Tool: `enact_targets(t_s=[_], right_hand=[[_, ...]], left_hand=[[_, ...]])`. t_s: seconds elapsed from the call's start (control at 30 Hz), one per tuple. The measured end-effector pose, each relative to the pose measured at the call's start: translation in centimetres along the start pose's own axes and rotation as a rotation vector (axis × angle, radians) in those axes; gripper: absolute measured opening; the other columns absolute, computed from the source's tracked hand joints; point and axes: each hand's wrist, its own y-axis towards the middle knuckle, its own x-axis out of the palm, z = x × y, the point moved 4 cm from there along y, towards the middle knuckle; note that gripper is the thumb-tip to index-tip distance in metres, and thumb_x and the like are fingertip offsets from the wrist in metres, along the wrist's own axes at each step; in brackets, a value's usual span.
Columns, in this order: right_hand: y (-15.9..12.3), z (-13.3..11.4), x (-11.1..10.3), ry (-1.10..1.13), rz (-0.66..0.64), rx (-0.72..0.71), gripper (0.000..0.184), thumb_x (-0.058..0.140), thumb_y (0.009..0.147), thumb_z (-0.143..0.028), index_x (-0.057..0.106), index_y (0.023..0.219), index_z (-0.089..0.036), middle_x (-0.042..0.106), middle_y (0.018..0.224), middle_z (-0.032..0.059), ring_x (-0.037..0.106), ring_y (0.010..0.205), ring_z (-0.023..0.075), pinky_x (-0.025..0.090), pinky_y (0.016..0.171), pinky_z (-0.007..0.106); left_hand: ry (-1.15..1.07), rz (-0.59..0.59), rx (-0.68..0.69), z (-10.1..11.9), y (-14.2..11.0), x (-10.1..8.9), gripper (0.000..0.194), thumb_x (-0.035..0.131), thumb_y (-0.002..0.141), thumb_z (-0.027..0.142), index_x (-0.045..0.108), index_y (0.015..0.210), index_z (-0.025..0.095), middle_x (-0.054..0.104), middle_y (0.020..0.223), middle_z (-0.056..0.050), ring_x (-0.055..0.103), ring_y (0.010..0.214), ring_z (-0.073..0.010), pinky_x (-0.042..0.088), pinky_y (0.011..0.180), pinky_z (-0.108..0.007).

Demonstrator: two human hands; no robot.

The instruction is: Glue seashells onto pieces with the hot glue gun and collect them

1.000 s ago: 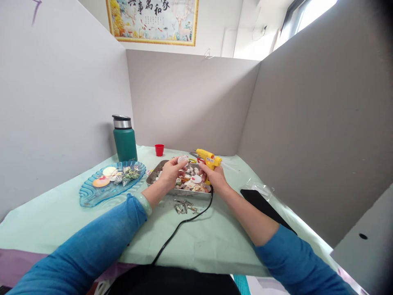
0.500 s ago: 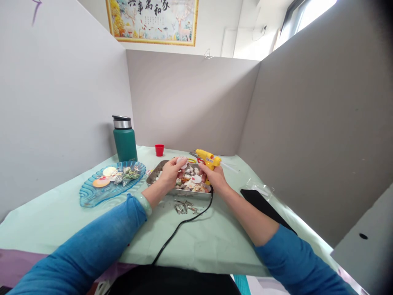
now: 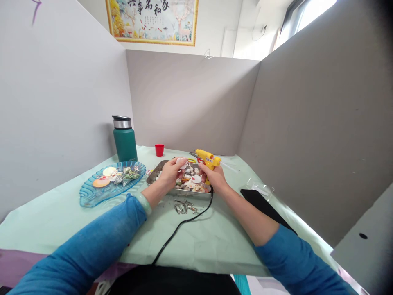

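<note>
My left hand (image 3: pixel 170 174) is closed on a small pale shell (image 3: pixel 181 163), pinched between thumb and fingers above the tray. Wrapped round the handle of a yellow glue gun (image 3: pixel 208 158), my right hand (image 3: pixel 216 178) is closed too. The gun's nozzle points left, and a clear glue stick (image 3: pixel 229 167) juts from its back. Under both hands a metal tray (image 3: pixel 196 196) holds many shells (image 3: pixel 195 179). A black cord (image 3: pixel 181 224) runs from the gun's handle down to the table's front edge. Several small metal clips (image 3: pixel 185 207) lie just in front of the tray.
At left, a blue scalloped dish (image 3: pixel 87 198) holds shells, with a green bottle (image 3: pixel 125 143) behind it. A red cup (image 3: pixel 159 150) and scissors (image 3: pixel 200 160) are at the back. A black flat object (image 3: pixel 264 208) and a clear plastic bag (image 3: pixel 259 188) lie at right. Grey partitions (image 3: pixel 193 98) enclose the table.
Almost nothing differs. The shell in my left hand has turned slightly, while the glue gun stays where it was in my right hand.
</note>
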Motion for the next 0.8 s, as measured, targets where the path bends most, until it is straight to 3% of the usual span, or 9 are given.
enact_targets(t_s=[0.47,0.8], right_hand=[[-0.21,-0.3,0.05,-0.004,0.006,0.011,0.032,0.066,0.07,-0.045,0.058,0.056,-0.018,0.058,0.05,0.0002,0.048,0.037,0.0091,0.036,0.039,0.024],[-0.02,-0.08,0.03,-0.002,-0.004,-0.011,0.033,0.065,0.071,-0.046,0.059,0.056,-0.018,0.058,0.049,0.0005,0.048,0.038,0.0098,0.038,0.04,0.024]], left_hand=[[-0.106,-0.034,-0.133,-0.43,0.02,0.35,0.032,0.075,0.065,0.038,0.057,0.07,0.012,0.048,0.058,0.002,0.043,0.046,-0.0065,0.028,0.037,-0.019],[-0.073,-0.029,-0.138,-0.26,-0.12,0.31,0.035,0.079,0.061,0.036,0.053,0.069,0.014,0.046,0.058,0.004,0.042,0.045,-0.0056,0.027,0.037,-0.018]])
